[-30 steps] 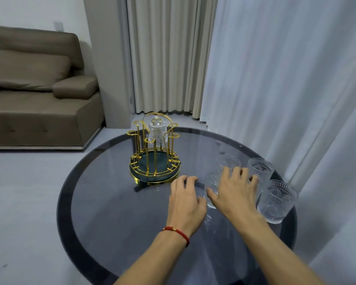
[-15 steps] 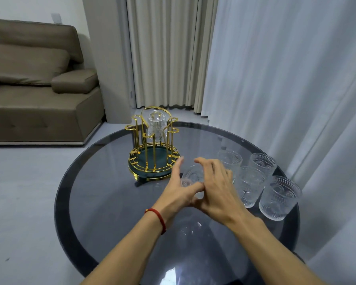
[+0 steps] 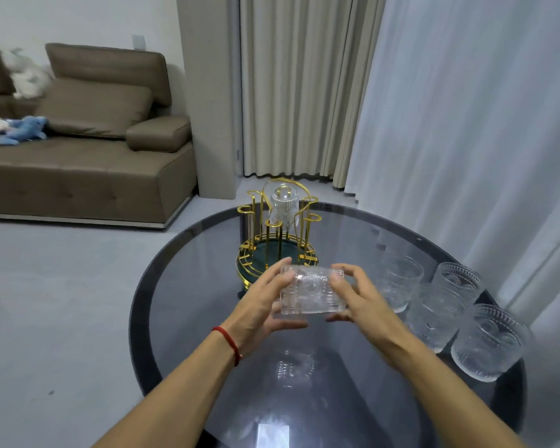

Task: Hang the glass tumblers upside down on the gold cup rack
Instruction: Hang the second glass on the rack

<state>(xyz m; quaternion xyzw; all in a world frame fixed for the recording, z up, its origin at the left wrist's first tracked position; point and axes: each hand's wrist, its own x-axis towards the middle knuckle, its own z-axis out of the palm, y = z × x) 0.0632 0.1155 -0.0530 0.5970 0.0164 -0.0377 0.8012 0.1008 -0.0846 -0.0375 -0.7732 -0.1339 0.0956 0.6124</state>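
A patterned glass tumbler (image 3: 309,294) is held above the table, tipped over with its base upward, between my left hand (image 3: 264,305) and my right hand (image 3: 358,297). Both hands grip its sides just in front of the gold cup rack (image 3: 277,244). One ribbed glass (image 3: 283,206) hangs upside down on a far prong of the rack. Several more tumblers stand upright at the table's right: one at the back (image 3: 400,282), one behind right (image 3: 456,281), one in the middle (image 3: 434,318) and one nearest (image 3: 490,342).
The round dark glass table (image 3: 181,286) carries the rack on a green tray base. White curtains (image 3: 466,124) hang close on the right. A brown sofa (image 3: 88,163) with soft toys stands far left across grey floor.
My hands lifted one tumbler off the table from the group at the right, brought it toward the rack and turned it over. The view shifted right.
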